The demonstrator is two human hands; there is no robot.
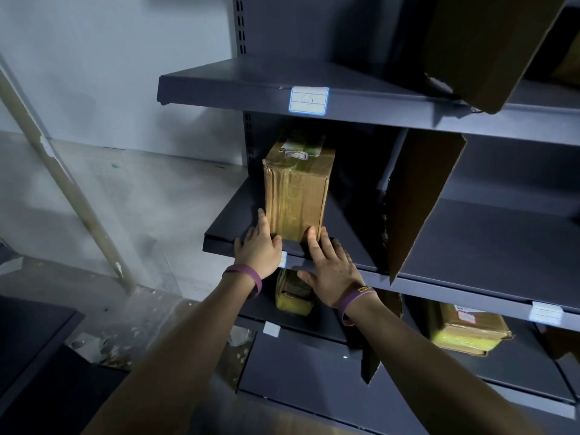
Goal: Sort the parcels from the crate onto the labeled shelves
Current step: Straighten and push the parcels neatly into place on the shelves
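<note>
– Reading from nine o'clock, what do we meet?
– A pale pole (62, 183) slanting before the wall, then our left hand (259, 246), fingers straight, laid against the lower left edge of the upright parcel (298, 189).
– And where does the parcel stand?
– At the centre, on the middle shelf (232, 221), with label "06" (309, 100) at twelve o'clock. Our right hand (329, 265) lies flat and spread, forefinger touching the parcel's lower right corner. Neither hand grips it. At three o'clock we note a cardboard divider (420, 199).
</note>
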